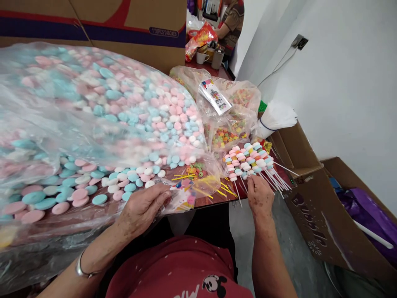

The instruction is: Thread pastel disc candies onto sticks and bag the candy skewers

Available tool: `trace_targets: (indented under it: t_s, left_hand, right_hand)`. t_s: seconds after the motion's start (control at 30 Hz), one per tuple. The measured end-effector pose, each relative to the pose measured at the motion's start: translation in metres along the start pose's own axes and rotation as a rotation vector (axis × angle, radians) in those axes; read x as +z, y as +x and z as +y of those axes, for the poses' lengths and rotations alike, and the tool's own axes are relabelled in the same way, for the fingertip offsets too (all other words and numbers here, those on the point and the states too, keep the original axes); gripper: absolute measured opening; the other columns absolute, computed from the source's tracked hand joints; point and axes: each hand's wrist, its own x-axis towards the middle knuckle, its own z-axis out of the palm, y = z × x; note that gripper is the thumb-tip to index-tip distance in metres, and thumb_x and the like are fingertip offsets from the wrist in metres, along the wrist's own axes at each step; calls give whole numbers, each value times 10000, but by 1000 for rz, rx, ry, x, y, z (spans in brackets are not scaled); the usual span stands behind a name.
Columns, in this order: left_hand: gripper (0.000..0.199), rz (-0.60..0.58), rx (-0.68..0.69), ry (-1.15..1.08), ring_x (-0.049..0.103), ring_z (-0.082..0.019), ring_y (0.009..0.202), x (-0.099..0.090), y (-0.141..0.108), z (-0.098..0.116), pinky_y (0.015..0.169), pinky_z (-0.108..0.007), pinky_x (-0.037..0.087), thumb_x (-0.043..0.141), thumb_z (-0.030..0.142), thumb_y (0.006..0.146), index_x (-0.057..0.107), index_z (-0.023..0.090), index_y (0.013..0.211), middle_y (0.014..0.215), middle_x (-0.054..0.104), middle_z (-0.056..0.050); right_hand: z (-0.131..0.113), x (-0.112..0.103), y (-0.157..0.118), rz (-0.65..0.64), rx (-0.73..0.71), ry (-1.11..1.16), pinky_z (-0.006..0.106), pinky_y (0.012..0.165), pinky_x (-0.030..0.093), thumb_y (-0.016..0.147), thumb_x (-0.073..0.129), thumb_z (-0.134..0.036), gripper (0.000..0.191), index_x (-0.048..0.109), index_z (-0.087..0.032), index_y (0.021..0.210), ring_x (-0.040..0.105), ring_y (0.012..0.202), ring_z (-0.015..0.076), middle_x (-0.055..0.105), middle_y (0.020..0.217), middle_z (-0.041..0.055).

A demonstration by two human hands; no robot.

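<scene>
My left hand (144,207) is closed, thumb against fingers, on the edge of a small printed clear plastic bag (186,198) at the table's front edge. My right hand (261,196) has its fingers closed at the near side of a pile of marshmallow skewers (248,159), on what looks like the stick of one; its fingertips are partly hidden. White sticks poke out from the pile toward me. Yellow twist ties (228,190) lie between my hands, with a few gummy rings (198,171) just behind.
A huge clear bag of pink, blue and white marshmallows (133,111) spills across the left. Behind are bags of gummy rings (228,134), a stack of printed bags (215,97) and a tub of white sticks (276,120). Cardboard boxes (313,223) stand right; a person (232,29) is behind.
</scene>
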Motion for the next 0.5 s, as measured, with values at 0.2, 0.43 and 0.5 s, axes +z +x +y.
trace_targets:
  t_s: [0.2,0.43,0.5]
  left_hand:
    - [262,-9,-66,13,584,-126,546,-12,5,-8,543,-194,465,488,355,917,654,206,781,625,660,9]
    - [245,-27,-126,2,541,-109,590,-20,2,-22,595,-197,438,470,299,914,638,182,779,661,636,10]
    - [268,-39,-173,-23,533,-112,599,-21,-1,-24,597,-204,427,470,321,916,623,177,750,652,616,11]
  right_hand:
    - [-10,-20,16,12,-102,340,335,773,510,955,504,-245,249,712,-186,1079,642,835,203,705,889,78]
    - [-61,-43,52,-114,-433,615,302,704,479,901,553,-119,358,676,-261,1206,605,777,173,660,868,31]
    - [-73,-42,59,-111,-536,591,312,705,469,891,556,-106,380,667,-262,1219,591,768,177,656,841,30]
